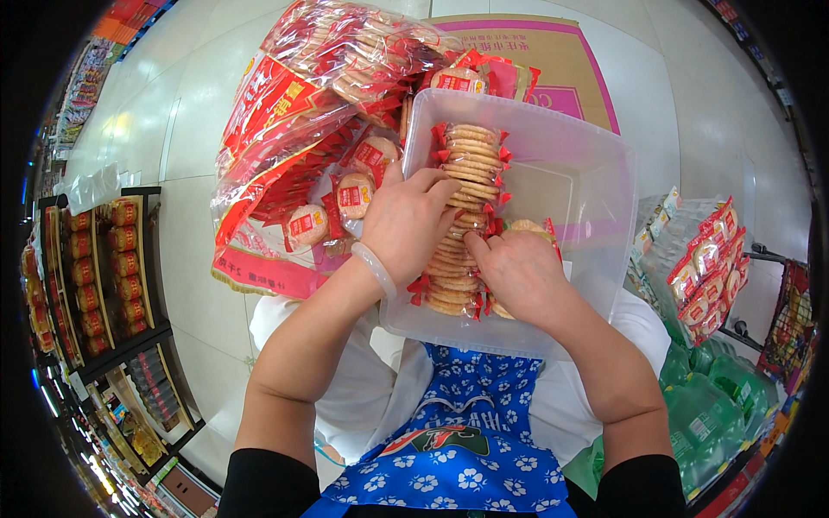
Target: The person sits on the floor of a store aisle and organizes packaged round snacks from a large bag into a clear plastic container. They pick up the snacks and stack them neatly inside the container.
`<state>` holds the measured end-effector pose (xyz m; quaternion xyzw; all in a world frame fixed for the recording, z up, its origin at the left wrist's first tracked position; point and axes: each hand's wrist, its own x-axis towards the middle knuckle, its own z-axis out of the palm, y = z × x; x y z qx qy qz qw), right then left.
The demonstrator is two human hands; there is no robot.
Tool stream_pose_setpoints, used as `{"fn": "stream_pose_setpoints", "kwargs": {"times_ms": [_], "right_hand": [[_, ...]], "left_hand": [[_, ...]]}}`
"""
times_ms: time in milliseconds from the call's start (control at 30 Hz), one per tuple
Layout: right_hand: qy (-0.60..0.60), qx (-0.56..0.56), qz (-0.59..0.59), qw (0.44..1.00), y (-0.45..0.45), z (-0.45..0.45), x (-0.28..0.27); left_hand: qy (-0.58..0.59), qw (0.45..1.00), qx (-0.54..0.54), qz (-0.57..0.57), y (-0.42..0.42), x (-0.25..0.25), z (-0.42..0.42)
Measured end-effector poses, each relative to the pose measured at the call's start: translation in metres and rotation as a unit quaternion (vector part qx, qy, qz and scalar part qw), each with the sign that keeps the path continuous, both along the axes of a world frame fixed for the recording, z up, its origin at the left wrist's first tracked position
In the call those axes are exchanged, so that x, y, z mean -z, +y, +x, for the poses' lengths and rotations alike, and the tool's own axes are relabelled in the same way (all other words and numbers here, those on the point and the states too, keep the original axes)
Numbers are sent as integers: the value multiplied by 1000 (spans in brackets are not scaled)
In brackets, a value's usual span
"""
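A translucent plastic bin (pixel 583 155) rests across my lap. Along its left side runs a row of individually wrapped round rice crackers (pixel 473 155), stood on edge. My left hand (pixel 409 217), with a pale bangle at the wrist, reaches over the bin's left wall and grips wrapped crackers at the row's middle. From the other side, my right hand (pixel 523 272) has its fingertips closed on crackers just nearer to me. A few wrapped crackers (pixel 528 226) lie flat beside the row, partly under my right hand. Left of the bin, a large torn-open red and clear bag (pixel 269 259) holds many more packets.
A cardboard carton (pixel 570 58) bearing writing lies beyond the bin on the tiled floor (pixel 194 259). At left stands a shelf rack (pixel 165 333) of packaged goods. Bagged crackers (pixel 706 278) and wrapped green bottles (pixel 706 414) are at right. A blue floral apron (pixel 447 447) covers my front.
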<state>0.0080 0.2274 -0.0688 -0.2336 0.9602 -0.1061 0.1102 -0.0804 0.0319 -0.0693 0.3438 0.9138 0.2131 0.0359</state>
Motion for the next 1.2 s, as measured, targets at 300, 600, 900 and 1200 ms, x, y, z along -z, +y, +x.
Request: {"fn": "stream_pose_setpoints", "kwargs": {"times_ms": [300,600,900,1200], "right_hand": [[-13,-15,0,1000,2,-4,4],[-20,-15,5,1000,2,-3,0],[-19,-3,-6,1000,1,-4,-1],[26,-44,9,999,0,-2,7]], "left_hand": [[8,1000,5,4,-1,1,0],[9,1000,5,-6,-1,3,0],[13,1000,7,-8,-2,4,0],[16,1000,5,-2,-2,4,0]]}}
